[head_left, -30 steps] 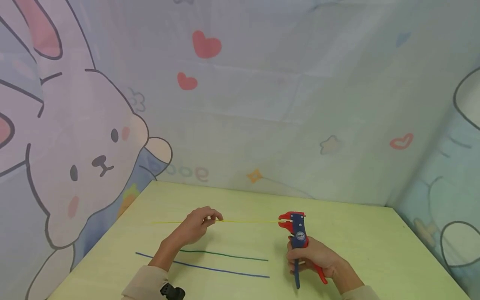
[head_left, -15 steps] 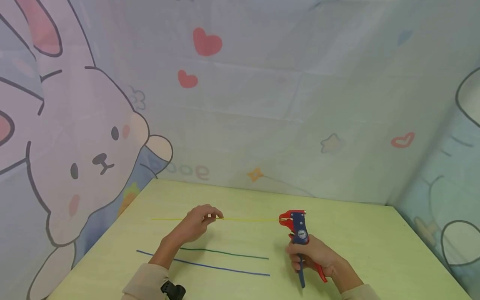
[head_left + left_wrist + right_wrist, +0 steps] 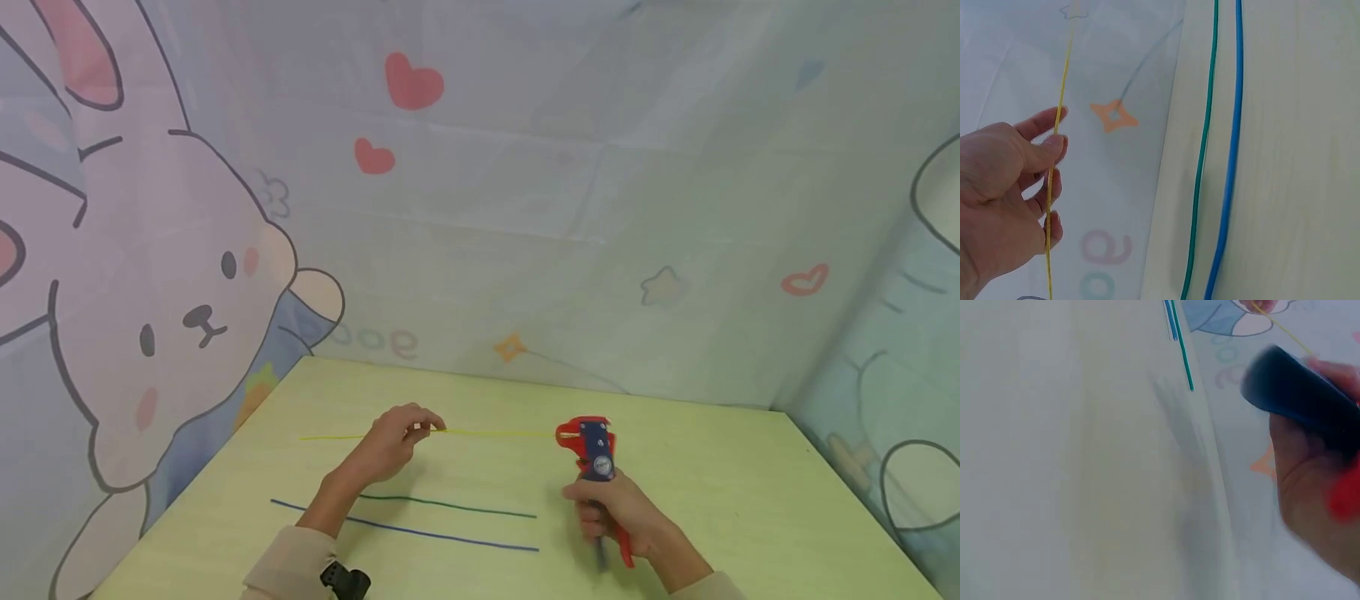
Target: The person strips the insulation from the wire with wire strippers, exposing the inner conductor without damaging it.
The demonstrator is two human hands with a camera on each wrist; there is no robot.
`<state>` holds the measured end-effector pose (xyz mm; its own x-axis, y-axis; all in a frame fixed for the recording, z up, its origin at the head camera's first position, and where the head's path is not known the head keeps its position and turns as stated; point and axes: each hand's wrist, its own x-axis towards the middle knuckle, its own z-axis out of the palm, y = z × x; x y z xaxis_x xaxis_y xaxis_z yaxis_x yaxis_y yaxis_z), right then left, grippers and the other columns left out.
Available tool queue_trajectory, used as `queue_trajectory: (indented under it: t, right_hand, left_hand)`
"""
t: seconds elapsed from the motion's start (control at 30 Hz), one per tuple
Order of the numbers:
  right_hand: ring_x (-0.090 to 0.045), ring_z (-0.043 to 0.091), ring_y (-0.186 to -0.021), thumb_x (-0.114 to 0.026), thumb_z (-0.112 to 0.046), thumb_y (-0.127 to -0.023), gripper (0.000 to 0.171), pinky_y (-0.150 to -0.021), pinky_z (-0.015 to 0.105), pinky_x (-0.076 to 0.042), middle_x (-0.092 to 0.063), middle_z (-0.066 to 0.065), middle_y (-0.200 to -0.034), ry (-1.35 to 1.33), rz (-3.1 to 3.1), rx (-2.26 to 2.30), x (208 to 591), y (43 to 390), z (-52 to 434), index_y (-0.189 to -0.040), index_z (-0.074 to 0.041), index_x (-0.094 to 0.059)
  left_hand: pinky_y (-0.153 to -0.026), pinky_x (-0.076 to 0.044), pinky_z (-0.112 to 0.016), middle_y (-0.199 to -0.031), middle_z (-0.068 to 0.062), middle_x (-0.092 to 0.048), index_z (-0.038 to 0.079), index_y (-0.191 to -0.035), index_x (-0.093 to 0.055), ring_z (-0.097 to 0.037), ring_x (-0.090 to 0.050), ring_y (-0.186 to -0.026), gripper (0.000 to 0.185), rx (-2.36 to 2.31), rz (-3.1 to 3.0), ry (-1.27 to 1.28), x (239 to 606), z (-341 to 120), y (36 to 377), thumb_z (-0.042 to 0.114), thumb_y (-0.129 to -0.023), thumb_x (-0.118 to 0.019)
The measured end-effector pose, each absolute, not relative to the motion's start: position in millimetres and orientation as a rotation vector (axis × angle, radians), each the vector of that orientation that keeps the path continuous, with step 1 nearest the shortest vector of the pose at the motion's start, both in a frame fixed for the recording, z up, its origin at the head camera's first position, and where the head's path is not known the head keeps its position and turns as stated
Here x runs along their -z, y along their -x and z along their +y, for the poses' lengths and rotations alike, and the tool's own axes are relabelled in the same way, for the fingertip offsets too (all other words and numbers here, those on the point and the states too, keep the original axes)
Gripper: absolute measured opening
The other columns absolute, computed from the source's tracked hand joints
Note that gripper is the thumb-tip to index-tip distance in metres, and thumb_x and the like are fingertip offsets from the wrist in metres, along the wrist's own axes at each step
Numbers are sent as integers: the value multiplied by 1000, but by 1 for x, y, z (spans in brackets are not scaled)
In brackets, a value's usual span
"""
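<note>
My left hand (image 3: 397,437) pinches a thin yellow wire (image 3: 495,432) held level above the pale green table (image 3: 750,500); in the left wrist view the yellow wire (image 3: 1060,125) runs between thumb and fingers of that hand (image 3: 1016,187). My right hand (image 3: 618,517) grips the handles of a red and blue wire stripper (image 3: 592,450), whose head sits at the wire's right end. In the right wrist view the stripper's handles (image 3: 1300,394) are blurred in my right hand (image 3: 1316,481). A green wire (image 3: 450,505) and a blue wire (image 3: 420,531) lie flat on the table between my arms.
Cartoon-printed cloth walls (image 3: 525,208) close the table in at the back and both sides. The green wire (image 3: 1200,162) and blue wire (image 3: 1229,162) lie side by side near the table's edge.
My right hand has squeezed the stripper's handles closer together and the tool has tilted slightly. My left hand and the yellow wire have risen a little.
</note>
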<state>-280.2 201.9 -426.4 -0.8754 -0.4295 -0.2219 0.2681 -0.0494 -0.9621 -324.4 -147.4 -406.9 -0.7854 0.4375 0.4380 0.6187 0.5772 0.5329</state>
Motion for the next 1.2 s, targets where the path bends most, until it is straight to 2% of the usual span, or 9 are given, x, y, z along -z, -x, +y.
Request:
queue_trajectory:
  t: [0.13,0.3,0.4,0.5,0.7,0.9,1.07,1.2]
  right_hand:
    - [-37,16,-46,-64,-20,-81,26,-48,28,-40,-35,1,-55,132,1769,2030,428,281,202,-76,-8,-41]
    - [-40,16,-48,-62,-18,-83,21,-51,29,-43,-39,2,-57,182,1757,1984,428,281,206,-79,-7,-44]
    - [-44,17,-52,-57,-14,-87,13,-56,32,-46,-43,3,-60,257,1714,1955,427,282,211,-83,-6,-47]
    - [-51,21,-60,-51,-9,-89,7,-66,40,-49,-50,7,-66,356,1666,1914,425,283,218,-87,-3,-48]
    - [-59,28,-73,-49,-7,-90,6,-82,54,-41,-58,13,-78,431,1571,1899,416,287,229,-93,-2,-48]
    - [-59,27,-74,-45,-6,-91,5,-84,56,-39,-57,9,-78,532,1513,1948,410,289,241,-94,-3,-48]
    - [-57,27,-74,-43,-3,-91,6,-84,57,-38,-55,8,-77,568,1474,1983,409,291,248,-94,-5,-47]
    - [-57,28,-74,-43,-4,-91,6,-84,56,-39,-54,8,-77,559,1462,1990,410,294,249,-96,-4,-47]
  left_hand:
    - [-71,-43,-32,-94,10,-58,21,-100,-65,-12,-52,-83,26,1008,-2558,890,407,-146,325,0,-87,-56]
    - [-71,-44,-32,-93,10,-58,21,-99,-65,-14,-53,-84,27,1030,-2555,868,407,-147,325,-1,-87,-56]
    - [-70,-44,-32,-94,10,-59,21,-99,-65,-14,-53,-83,27,1032,-2553,850,407,-149,326,-1,-87,-56]
    - [-71,-43,-33,-96,8,-60,19,-100,-66,-14,-53,-85,25,993,-2541,833,407,-150,328,-1,-87,-56]
    - [-71,-37,-40,-92,11,-60,22,-97,-67,-13,-52,-81,26,915,-2548,780,409,-150,330,0,-86,-59]
    - [-80,-30,-61,-85,15,-58,25,-92,-68,-14,-53,-86,30,905,-2606,755,416,-147,332,-3,-83,-60]
    - [-81,-29,-62,-87,12,-59,25,-93,-68,-18,-54,-91,38,891,-2648,759,423,-146,333,-10,-81,-58]
    - [-79,-28,-59,-86,7,-61,22,-94,-70,-17,-54,-87,41,888,-2718,726,426,-145,333,-14,-79,-56]
